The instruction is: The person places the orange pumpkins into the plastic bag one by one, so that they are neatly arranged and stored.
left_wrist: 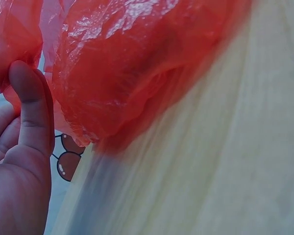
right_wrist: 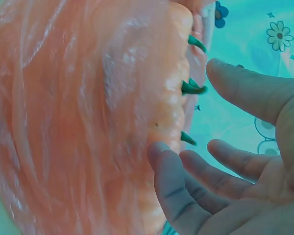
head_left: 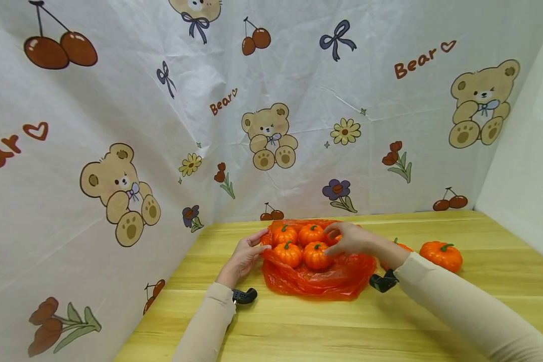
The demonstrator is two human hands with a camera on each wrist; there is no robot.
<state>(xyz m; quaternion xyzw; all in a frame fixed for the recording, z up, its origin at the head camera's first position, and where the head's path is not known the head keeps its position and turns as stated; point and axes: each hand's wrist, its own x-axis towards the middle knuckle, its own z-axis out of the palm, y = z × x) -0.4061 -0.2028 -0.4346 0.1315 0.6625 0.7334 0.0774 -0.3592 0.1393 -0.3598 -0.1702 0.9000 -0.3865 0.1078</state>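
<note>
A red plastic bag [head_left: 317, 289] lies with its mouth spread on the table. Several small orange pumpkins [head_left: 288, 255] with green stems sit in it. My left hand [head_left: 246, 255] pinches the bag's left rim between thumb and fingers; in the left wrist view the thumb presses the crumpled film. Above the bag's right side is my right hand [head_left: 350, 239], its fingers spread beside a partly hidden pumpkin [head_left: 336, 240]. The right wrist view shows nothing between that hand's thumb and fingers, with green stems [right_wrist: 192, 88] close by.
On the wooden table [head_left: 307, 332], right of the bag, stands a pumpkin [head_left: 441, 256]; another pumpkin [head_left: 402, 246] is partly behind the right forearm. A bear-printed sheet [head_left: 298, 100] hangs behind and on the left. A plain white wall [head_left: 525, 176] borders the right side.
</note>
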